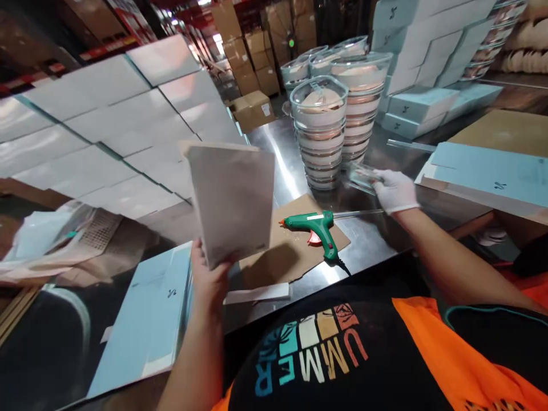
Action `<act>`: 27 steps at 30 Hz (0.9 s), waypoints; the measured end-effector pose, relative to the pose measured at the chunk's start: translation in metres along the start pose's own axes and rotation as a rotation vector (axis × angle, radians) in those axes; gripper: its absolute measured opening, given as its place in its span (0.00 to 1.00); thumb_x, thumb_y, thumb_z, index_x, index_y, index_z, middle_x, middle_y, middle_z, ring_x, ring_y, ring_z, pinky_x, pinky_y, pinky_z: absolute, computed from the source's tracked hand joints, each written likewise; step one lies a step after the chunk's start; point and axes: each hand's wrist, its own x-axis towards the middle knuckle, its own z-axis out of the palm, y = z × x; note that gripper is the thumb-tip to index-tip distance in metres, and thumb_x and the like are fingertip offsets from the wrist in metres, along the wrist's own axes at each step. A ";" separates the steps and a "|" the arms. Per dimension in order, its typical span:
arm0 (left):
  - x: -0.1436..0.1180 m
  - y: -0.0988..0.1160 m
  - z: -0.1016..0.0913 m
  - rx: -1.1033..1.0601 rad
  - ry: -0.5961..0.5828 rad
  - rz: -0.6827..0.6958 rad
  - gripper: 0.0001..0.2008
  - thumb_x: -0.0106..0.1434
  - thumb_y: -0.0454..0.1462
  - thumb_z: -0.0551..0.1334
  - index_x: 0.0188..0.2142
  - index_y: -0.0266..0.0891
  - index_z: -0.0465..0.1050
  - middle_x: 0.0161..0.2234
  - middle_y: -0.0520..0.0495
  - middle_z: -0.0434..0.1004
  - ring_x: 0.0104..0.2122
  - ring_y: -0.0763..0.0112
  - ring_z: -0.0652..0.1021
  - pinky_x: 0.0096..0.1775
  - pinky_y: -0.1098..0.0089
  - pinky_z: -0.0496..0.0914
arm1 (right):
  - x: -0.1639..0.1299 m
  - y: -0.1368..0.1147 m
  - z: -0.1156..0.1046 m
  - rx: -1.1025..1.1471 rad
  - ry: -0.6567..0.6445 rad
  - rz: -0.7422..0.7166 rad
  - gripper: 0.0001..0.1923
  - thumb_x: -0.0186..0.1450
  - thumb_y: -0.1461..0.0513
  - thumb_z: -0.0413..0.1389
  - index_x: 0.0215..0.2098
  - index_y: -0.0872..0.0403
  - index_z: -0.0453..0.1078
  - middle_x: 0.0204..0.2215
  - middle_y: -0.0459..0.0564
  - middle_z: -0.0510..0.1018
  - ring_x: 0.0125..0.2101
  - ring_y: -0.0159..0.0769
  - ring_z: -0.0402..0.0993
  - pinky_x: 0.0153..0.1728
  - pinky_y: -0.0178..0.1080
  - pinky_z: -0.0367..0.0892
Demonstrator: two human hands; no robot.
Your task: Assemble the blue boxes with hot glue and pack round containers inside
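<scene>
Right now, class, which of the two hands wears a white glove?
The right hand, holding a clear item beside the stacked containers; the left hand, holding a pale rectangular item, is bare.

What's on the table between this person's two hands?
In the head view, a green glue gun on brown cardboard lies between the left hand and gloved right hand, its clear rod pointing rightward.

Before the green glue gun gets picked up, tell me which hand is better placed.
Probably the right hand: it's nearer the handle of the glue gun, though holding a clear piece. The left hand holds up a flat pale box.
</scene>
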 end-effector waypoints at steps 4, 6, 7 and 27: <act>-0.024 -0.030 0.001 0.187 -0.057 -0.089 0.52 0.44 0.40 0.82 0.68 0.44 0.68 0.63 0.39 0.75 0.61 0.48 0.77 0.65 0.52 0.72 | -0.010 -0.044 -0.072 0.319 0.216 -0.106 0.16 0.77 0.51 0.55 0.51 0.50 0.80 0.47 0.56 0.87 0.48 0.50 0.84 0.52 0.56 0.77; -0.031 -0.039 0.004 0.212 -0.100 -0.083 0.51 0.45 0.42 0.82 0.68 0.44 0.68 0.64 0.38 0.75 0.62 0.47 0.77 0.66 0.51 0.71 | -0.019 -0.073 -0.107 0.595 0.205 -0.297 0.12 0.75 0.51 0.61 0.50 0.46 0.82 0.49 0.53 0.87 0.49 0.49 0.84 0.52 0.55 0.78; -0.034 -0.042 0.007 0.196 -0.115 -0.078 0.51 0.45 0.43 0.82 0.68 0.44 0.68 0.63 0.38 0.76 0.61 0.47 0.78 0.65 0.52 0.73 | -0.022 -0.087 -0.120 0.697 0.128 -0.399 0.09 0.75 0.52 0.62 0.49 0.44 0.83 0.49 0.50 0.88 0.50 0.47 0.84 0.51 0.53 0.78; -0.057 -0.037 0.015 0.201 -0.137 0.398 0.34 0.57 0.64 0.74 0.49 0.41 0.81 0.45 0.37 0.84 0.61 0.41 0.78 0.62 0.44 0.73 | -0.116 -0.143 0.057 0.826 -0.174 -0.614 0.33 0.75 0.48 0.59 0.74 0.50 0.65 0.76 0.65 0.62 0.74 0.55 0.62 0.73 0.59 0.61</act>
